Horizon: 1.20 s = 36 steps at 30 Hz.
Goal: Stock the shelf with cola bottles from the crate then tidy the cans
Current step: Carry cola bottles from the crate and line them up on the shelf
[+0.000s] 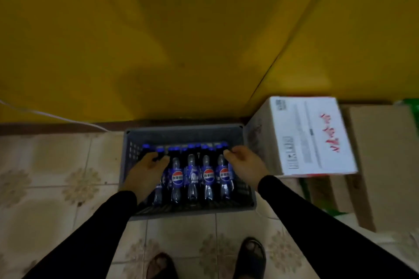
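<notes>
On the far left of the grey plastic crate [136,142] a thin white cable [52,116] lies along the yellow wall [158,41]. Your left hand [145,171] reaches into the left side of the crate, its fingers [162,159] curled over the blue cap of one dark cola bottle [158,152]. The other cola bottles with blue labels [195,175] lie in a row inside the crate, on the tiled floor [56,176]. Your right hand [246,164] is at the right side of the crate, fingers [230,153] bent near a cap; I cannot tell if it holds something. Just right of the crate stands a white cardboard box with red letters [313,136].
</notes>
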Available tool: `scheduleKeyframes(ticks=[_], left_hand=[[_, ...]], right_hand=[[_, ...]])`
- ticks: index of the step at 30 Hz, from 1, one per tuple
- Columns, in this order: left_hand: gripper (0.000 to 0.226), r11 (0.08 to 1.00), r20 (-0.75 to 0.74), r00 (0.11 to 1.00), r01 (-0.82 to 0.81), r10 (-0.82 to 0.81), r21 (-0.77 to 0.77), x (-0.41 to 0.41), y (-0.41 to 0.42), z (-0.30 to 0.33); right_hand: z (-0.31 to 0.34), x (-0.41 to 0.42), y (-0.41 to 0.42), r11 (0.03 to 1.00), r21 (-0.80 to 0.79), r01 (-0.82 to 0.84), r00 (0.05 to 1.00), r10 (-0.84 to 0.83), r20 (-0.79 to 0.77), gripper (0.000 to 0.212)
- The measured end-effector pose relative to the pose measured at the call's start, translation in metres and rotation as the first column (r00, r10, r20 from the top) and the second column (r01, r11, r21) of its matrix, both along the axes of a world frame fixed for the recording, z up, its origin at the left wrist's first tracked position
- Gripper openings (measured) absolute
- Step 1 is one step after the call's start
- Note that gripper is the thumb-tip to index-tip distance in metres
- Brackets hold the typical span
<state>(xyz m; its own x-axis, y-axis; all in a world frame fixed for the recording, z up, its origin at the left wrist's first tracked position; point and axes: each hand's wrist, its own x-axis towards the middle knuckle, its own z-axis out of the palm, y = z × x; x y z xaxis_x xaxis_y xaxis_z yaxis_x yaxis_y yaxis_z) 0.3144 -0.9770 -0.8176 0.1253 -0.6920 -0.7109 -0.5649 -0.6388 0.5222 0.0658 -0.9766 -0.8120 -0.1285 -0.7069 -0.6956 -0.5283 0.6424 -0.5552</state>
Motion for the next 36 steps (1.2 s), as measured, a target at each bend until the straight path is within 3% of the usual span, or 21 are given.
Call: scheduleKeyframes(ticks=[7,13,16,18,22,26,28,31,36], left_hand=[[0.063,0.999,0.091,0.995,0.025,-0.029,0.045,-0.007,-0.001,-0.208],[0.073,0.991,0.179,0.98,0.061,-0.082,0.119,-0.019,-0.006,-0.279],[0.081,0.991,0.208,0.976,0.039,-0.066,0.131,-0.027,-0.003,-0.293],[0.077,0.993,0.229,0.973,0.01,-0.037,0.118,-0.031,-0.002,-0.294],[0.071,0.994,0.207,0.978,-0.007,-0.015,0.105,-0.029,-0.004,-0.291],[0.074,0.997,0.135,0.988,-0.076,0.072,0.021,-0.022,-0.002,-0.266],[0.078,0.992,0.08,0.99,-0.116,0.119,-0.04,-0.017,0.0,-0.243],[0.064,0.977,0.005,0.985,-0.171,0.173,-0.131,-0.008,0.002,-0.189],[0.07,0.93,-0.124,0.968,-0.245,0.218,-0.273,0.006,-0.003,-0.081]], right_hand=[[-0.213,0.005,-0.007,0.997,0.077,0.009,0.996,-0.002,-0.086,0.076],[-0.283,0.008,-0.006,0.984,0.18,0.003,0.974,0.037,-0.223,0.092],[-0.298,0.005,-0.002,0.979,0.192,0.064,0.969,-0.015,-0.245,0.081],[-0.306,0.001,0.002,0.968,0.206,0.145,0.965,-0.092,-0.247,0.068],[-0.304,0.0,0.003,0.98,0.158,0.124,0.971,-0.087,-0.224,0.044],[-0.275,0.002,0.003,0.994,0.045,0.104,0.983,-0.096,-0.156,0.043],[-0.25,0.004,0.003,0.999,-0.014,0.032,0.992,-0.034,-0.12,0.042],[-0.193,0.015,-0.001,0.993,-0.114,-0.014,0.999,0.009,-0.046,0.036],[-0.089,0.04,-0.012,0.959,-0.268,-0.087,0.992,0.107,0.06,0.035]])
